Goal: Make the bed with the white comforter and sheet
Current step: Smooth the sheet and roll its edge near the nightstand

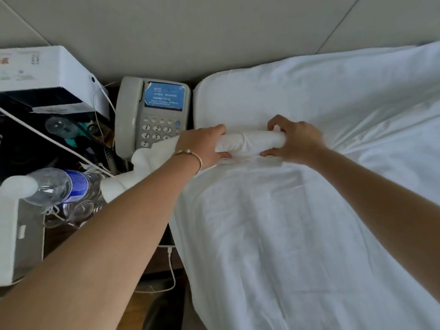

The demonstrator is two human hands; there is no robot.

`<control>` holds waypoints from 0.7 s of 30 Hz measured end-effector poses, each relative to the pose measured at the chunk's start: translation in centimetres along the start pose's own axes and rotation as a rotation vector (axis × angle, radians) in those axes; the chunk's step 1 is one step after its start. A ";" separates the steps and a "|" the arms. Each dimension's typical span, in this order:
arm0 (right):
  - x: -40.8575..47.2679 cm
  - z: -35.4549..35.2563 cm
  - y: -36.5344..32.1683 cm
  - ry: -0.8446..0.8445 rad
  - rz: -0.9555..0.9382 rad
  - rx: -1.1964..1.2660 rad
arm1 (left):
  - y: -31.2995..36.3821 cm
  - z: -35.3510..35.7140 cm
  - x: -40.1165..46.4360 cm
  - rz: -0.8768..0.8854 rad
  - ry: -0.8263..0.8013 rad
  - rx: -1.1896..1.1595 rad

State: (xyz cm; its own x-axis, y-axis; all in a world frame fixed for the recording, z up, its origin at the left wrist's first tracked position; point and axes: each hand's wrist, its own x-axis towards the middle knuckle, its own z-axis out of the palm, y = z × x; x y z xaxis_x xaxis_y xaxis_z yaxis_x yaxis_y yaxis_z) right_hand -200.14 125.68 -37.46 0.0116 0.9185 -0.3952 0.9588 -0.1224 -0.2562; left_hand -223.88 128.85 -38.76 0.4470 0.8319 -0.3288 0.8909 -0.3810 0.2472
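A white comforter (273,229) covers the bed from its left edge across to the right. Its top edge is bunched into a thick roll (252,144) near the head of the bed. My left hand (202,145) grips the roll's left end, a thin bracelet on its wrist. My right hand (295,141) grips the roll's right end, fingers curled over the top and thumb below. Beyond the roll lies the white sheet (285,96) over the mattress, reaching the wall. A corner of white fabric (147,158) spills off the bed's left side.
A cluttered nightstand stands left of the bed with a grey telephone (152,115), a white box (42,70), a plastic water bottle (62,186) and white cables (170,265). A beige padded wall (214,32) runs behind the bed.
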 end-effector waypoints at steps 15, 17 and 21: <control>-9.5 2.5 0.5 -0.056 0.092 0.419 | 0.3 2.2 -7.9 -0.108 -0.100 -0.752; -9.5 2.7 -0.2 -0.019 0.171 0.439 | 0.5 1.2 -7.2 -0.169 -0.141 -0.631; -9.0 2.5 -1.5 -0.026 0.275 0.353 | 1.3 -0.5 -4.7 0.002 -0.098 -0.273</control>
State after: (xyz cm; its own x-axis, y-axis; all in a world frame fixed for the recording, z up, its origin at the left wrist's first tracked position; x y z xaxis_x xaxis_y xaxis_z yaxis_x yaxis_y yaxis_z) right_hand -202.41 116.68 -35.70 0.2412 0.8248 -0.5114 0.7655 -0.4856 -0.4221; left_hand -224.87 124.69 -36.44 0.4664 0.7831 -0.4115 0.8412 -0.2486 0.4802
